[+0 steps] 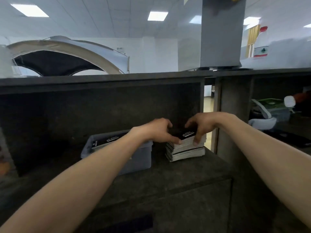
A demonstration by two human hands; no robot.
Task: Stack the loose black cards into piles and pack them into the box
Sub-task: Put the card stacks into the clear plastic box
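Black on top, pale at the edges: tall rectangular card pile (185,152) on dark counter (185,182), just beside grey plastic box (143,158). Clamps its upper portion between left grip (160,132) and right grip (202,126), fingers curled, likely squaring edges for packing.

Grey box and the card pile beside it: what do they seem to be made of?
The grey box looks like moulded plastic: smooth, matt walls and a lipped rim. The card pile seems to be thin paperboard: many pale edges fan unevenly, and the top face is printed black with white lettering.
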